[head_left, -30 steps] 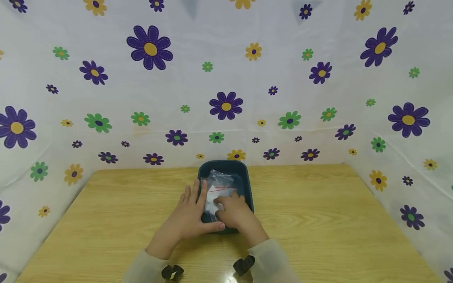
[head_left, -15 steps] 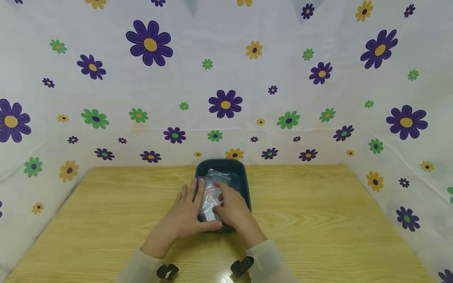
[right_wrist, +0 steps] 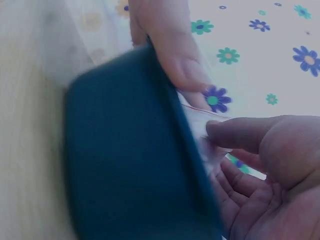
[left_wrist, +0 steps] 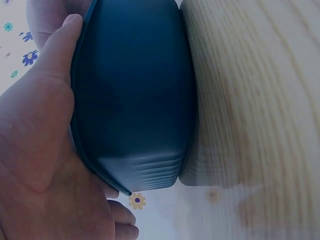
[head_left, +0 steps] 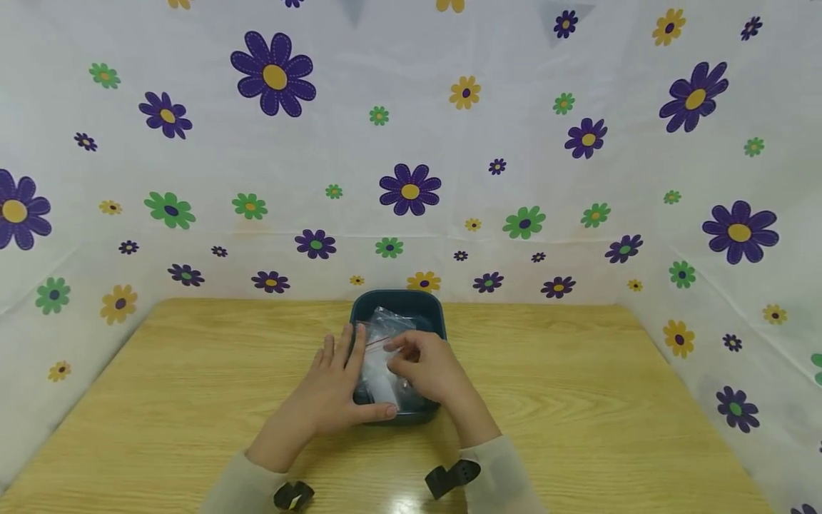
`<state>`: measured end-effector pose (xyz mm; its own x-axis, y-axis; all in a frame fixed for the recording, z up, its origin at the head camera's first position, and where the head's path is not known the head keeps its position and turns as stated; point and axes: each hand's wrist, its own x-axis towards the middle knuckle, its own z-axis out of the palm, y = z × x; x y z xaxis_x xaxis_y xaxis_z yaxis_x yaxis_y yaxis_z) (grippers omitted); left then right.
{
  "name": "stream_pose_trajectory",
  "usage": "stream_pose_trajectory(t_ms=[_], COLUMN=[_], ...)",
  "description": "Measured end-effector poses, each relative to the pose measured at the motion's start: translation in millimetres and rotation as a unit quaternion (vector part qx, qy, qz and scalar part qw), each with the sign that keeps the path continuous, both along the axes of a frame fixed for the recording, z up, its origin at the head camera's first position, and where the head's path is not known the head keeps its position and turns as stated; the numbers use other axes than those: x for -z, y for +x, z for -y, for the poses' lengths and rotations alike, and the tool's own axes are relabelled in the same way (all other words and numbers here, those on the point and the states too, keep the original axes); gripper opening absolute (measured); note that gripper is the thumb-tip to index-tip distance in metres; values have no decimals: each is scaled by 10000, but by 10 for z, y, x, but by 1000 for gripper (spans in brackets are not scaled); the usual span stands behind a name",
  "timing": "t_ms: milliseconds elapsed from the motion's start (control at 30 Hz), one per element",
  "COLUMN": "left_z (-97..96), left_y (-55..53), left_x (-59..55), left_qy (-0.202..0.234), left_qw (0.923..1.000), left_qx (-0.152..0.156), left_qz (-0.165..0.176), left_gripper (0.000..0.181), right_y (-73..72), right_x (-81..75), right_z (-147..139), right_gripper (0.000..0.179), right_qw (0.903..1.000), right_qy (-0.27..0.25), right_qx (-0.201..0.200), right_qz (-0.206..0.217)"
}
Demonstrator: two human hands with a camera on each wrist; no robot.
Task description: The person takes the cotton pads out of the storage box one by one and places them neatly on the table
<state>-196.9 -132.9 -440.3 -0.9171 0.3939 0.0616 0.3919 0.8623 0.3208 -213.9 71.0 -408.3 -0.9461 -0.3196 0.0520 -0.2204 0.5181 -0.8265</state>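
Note:
A dark teal plastic bin (head_left: pixel 420 300) holds clear zip bags, the top one (head_left: pixel 374 371) with a red line near its mouth and something white inside. Spread across the bin's left and near rim, my left hand (head_left: pixel 330 396) keeps its fingers straight. In the left wrist view its thumb and palm (left_wrist: pixel 42 105) lie along the rim. My right hand (head_left: pixel 432 368) pinches the top bag near its red line, thumb against fingers. The right wrist view shows that bag (right_wrist: pixel 200 117) just above the rim, between thumb and fingers. The bin's floor is mostly hidden.
The bin stands on a light wood table (head_left: pixel 565 385), near its back edge. A white cloth with printed flowers (head_left: pixel 347 164) hangs behind and at both sides. Black wrist straps (head_left: pixel 452 478) sit at the sleeves.
My right hand has gone from lying over the bags to pinching the top one near its red line, and the bag's lie has shifted. The left hand stays at the rim.

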Motion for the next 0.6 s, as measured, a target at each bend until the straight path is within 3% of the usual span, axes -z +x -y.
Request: stream_pose_trajectory(t_ms=[100,167,300,433,600], left_z=[1,-10,-5,43,125], left_y=[2,-9,-11,14,23], left_x=[2,1,18,35,22], left_qy=[-11,-26,-13,-45,-95], left_qw=[10000,10000,9999,9997,9997], left_qx=[-24,-25,-88,-225,-197], left_qz=[31,42,88,128,61], left_gripper=[133,133,133,134,131], right_y=[29,30,10,-34,-94], right_x=[-75,-99,-99,-97,-123], right_z=[-76,-156,-319,-439,-520], right_gripper=[20,16,12,15,23], right_qw=[9990,9989,9940,9760,9584], right_qy=[307,151,-876,-1950,-2565], right_qx=[106,270,648,878,1057], right_qz=[-314,-352,-69,415,677])
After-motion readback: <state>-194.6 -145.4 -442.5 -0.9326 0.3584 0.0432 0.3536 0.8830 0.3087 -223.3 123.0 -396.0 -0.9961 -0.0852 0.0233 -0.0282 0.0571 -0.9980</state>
